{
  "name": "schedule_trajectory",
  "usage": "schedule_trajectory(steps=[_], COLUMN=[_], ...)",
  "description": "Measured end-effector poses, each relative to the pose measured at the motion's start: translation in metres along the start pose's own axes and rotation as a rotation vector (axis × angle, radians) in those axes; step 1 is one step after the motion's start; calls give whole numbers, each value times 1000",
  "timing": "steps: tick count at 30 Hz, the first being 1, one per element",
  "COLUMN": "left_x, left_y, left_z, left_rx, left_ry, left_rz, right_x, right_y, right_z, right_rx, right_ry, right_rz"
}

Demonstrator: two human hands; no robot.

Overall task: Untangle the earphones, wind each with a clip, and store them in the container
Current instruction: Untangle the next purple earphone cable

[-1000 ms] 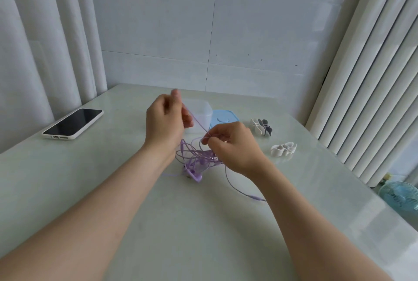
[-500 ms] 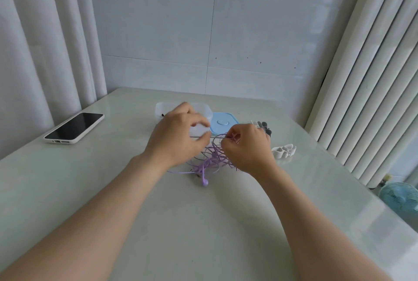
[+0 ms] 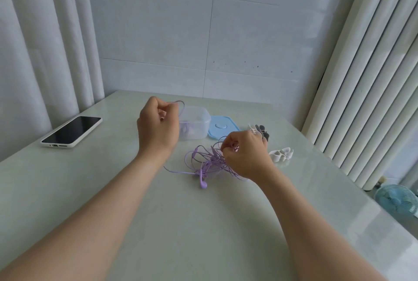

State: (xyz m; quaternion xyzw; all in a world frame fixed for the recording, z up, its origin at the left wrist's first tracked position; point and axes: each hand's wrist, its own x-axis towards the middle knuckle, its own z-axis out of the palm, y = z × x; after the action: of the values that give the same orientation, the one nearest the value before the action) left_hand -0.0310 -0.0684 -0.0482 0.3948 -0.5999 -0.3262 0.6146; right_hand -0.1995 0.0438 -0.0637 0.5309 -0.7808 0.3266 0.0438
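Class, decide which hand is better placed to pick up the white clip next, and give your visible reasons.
Right, probably: the right hand lies just beside the white clip, though it pinches the tangle; the left hand is up by the container, pinching a cord loop.

left hand (image 3: 158, 127) pinched a purple cord loop, raised before clear container (image 3: 195, 126) | right hand (image 3: 245, 156) pinched strands of tangled purple earphones (image 3: 204, 164) on table (image 3: 113, 190) | blue lid (image 3: 222, 127), clips (image 3: 280, 154), phone (image 3: 72, 131) lay nearby

Purple earphones (image 3: 210, 163) in tangled heap just in front of open clear container (image 3: 196, 127), white clips (image 3: 280, 155) to rt.
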Motion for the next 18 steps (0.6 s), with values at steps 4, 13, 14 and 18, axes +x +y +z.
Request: schedule_trajectory(steps=[4,13,14,18], left_x=[-2,-8,-7,-8], left_y=[15,28,25,13], left_z=[-1,-5,-4,-8], left_rx=[-336,-356,-231,414], left_ry=[-168,-405,-406,-439], left_rz=[-175,-313,-266,48], right_x=[3,10,9,8], right_y=[-2,7,6,5], right_z=[-2,-4,-7,-13], right_rx=[107,250,262,316], right_ry=[11,297,331,384], right_rz=[19,109,127,204])
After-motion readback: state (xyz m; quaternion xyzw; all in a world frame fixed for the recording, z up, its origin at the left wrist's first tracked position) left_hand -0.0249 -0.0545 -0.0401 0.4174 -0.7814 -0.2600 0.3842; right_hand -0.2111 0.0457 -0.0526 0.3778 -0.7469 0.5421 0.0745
